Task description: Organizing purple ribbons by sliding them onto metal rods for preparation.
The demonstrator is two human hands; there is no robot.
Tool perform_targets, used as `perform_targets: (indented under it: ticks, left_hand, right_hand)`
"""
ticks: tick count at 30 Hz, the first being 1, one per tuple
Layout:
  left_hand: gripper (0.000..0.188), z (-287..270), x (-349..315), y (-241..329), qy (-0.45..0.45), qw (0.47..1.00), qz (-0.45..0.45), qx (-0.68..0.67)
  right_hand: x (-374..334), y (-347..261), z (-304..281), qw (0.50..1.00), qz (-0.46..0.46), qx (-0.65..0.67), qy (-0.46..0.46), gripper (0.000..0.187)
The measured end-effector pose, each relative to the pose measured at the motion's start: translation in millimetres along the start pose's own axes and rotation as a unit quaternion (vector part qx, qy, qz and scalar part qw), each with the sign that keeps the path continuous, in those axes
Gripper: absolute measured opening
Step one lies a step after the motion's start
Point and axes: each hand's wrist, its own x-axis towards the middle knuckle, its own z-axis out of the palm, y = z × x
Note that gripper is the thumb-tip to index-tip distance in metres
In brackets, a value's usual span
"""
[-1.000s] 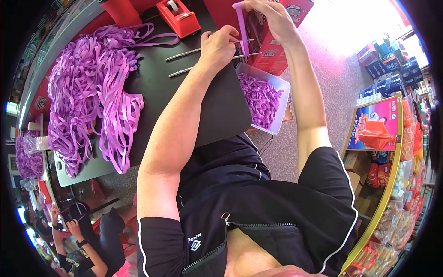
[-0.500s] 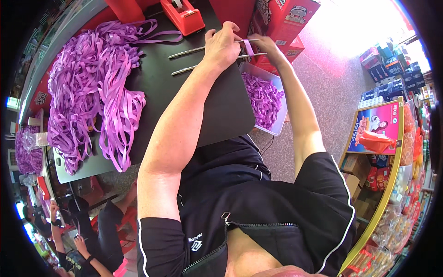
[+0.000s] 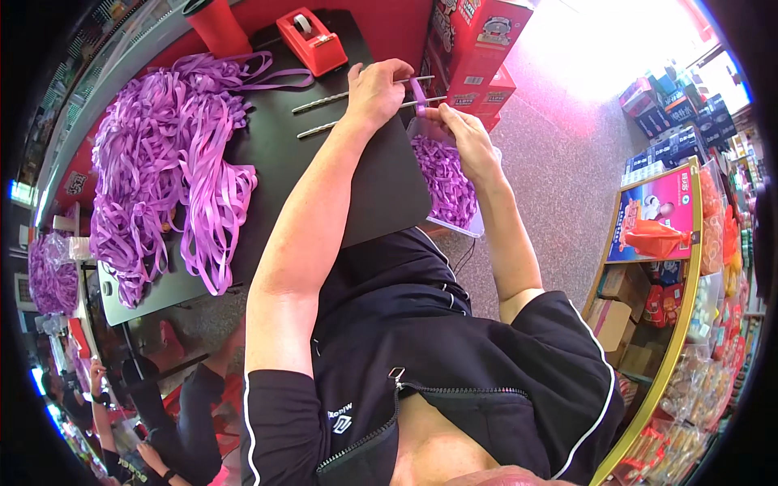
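R hand (image 3: 473,144) moved twd nearer rod (image 3: 318,130), fingers (image 3: 450,120) partly hiding purple ribbon (image 3: 417,91).

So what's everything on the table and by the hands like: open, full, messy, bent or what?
Left hand: fingers bent, over the rods
Right hand: fingertips pinched on the purple ribbon
Purple ribbon: stretched across both rods
Rods: side by side, ends sticking past the table edge
Ribbon pile: loose, tangled
Bin: open, heaped with purple pieces
Tape dispenser: roll loaded
Black top: partly unzipped
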Motion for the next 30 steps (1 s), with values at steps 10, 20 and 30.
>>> perform_targets:
  ticks: [10,20,30]
  left_hand:
    - [0.028,-35.0,-12.5,46.3,-0.089,0.936,-0.262,-0.217]
    - [0.034,-24.7,-30.4,71.4,-0.114,0.591,-0.399,-0.692]
    - [0.086,22.7,-38.7,40.0,-0.060,0.539,-0.266,-0.797]
  right_hand:
    - [2.7,-10.3,4.5,0.990,-0.019,-0.140,0.029,0.052]
    - [13.0,-29.7,8.2,0.967,0.053,-0.238,0.066,0.066]
    - [16.1,-65.6,17.5,0.868,-0.235,-0.391,0.197,0.033]
